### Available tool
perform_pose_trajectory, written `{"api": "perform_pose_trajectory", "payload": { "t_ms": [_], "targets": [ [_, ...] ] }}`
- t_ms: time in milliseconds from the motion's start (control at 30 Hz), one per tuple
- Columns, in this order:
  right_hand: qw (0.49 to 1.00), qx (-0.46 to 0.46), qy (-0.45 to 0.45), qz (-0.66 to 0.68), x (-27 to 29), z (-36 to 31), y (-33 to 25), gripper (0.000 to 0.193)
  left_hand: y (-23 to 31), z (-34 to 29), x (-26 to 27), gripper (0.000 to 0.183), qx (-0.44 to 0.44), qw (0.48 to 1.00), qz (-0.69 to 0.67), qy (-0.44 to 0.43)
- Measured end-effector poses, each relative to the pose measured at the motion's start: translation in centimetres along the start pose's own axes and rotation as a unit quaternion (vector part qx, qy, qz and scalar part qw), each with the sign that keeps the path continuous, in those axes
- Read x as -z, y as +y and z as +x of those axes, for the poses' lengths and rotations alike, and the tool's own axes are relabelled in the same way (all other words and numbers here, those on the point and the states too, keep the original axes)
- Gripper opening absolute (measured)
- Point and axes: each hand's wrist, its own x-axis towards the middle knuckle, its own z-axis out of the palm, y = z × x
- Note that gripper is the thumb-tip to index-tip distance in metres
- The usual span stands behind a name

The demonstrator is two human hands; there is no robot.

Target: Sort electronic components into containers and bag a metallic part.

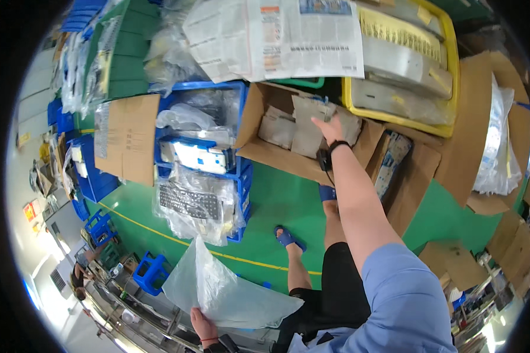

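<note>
My left hand, low in the picture, pinches the edge of a clear plastic bag that hangs spread out and looks flat. At the end of my outstretched arm, my right hand is inside an open cardboard box. Its thumb lies against a flat grey-white panel, with the fingers curled at the panel's right edge and partly hidden. More grey-white panels lie in the box, to the left of the held one.
Blue crates with bagged parts stand left of the box. Beyond it, newspaper lies beside a yellow crate of grey units. Another cardboard box stands at right. A blue stool is on the green floor.
</note>
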Motion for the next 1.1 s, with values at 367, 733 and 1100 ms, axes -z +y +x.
{"api": "perform_pose_trajectory", "payload": {
  "t_ms": [367,733,1100],
  "targets": [
    [0.99,0.105,0.084,0.046,0.6,-8.6,1.6,0.041,-1.7,3.0,-0.4,0.058,0.062,0.994,0.001,-0.091],
    [0.979,0.179,0.036,0.085,28.5,-37.6,-7.1,0.034,4.1,5.3,-2.5,0.052,-0.052,0.977,0.035,-0.204],
    [0.979,-0.04,0.066,0.19,41.0,-26.4,4.7,0.038,6.8,1.4,-11.9,0.036,-0.063,0.969,0.06,-0.232]
  ]
}}
